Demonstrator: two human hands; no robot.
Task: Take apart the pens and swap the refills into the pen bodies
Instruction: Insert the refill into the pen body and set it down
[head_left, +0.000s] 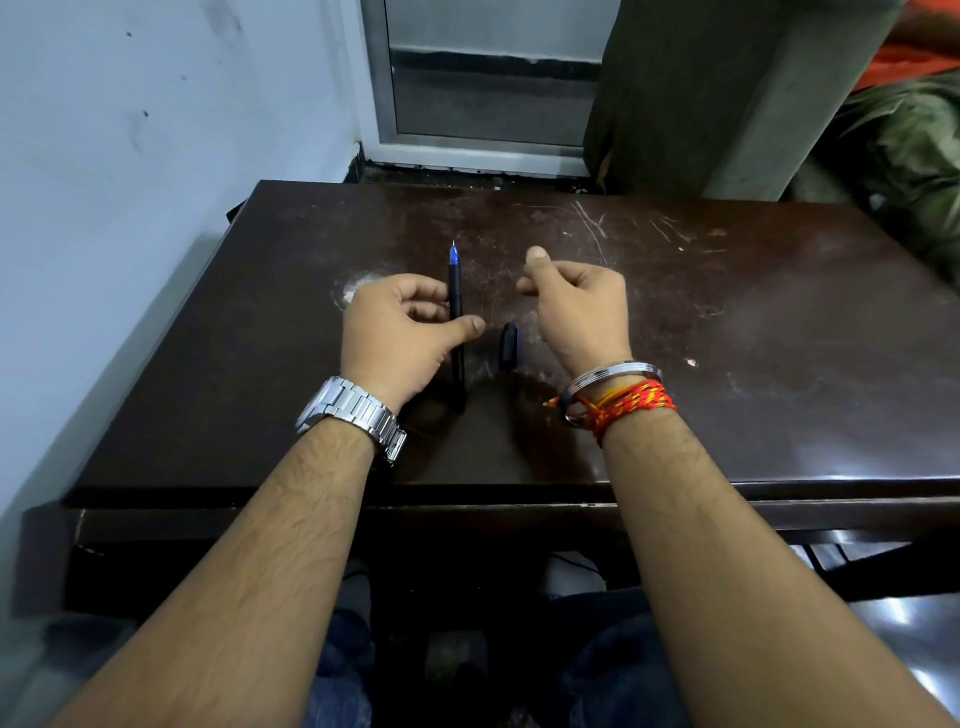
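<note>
Head view looks down on two bare forearms reaching over a dark, scratched worktop (727, 322). The left hand (400, 332) is turned palm-inward, its thumb and curled fingers (431, 291) pinching a black pen (456, 291) about mid-barrel. The pen points away from the person, with its blue grip and bare tip beyond the fingers and its rear end beside the wrist. Whether it touches the worktop cannot be told. The right hand (582, 306) is raised just beside it, thumb up, fingers loosely curled inward with nothing seen in them. A dark pen cap (509, 345) lies on the worktop between the two hands, near the right wrist. A metal watch (353, 415) circles the left wrist; a steel bangle (613, 371) and red-and-yellow threads (628, 402) circle the right
</note>
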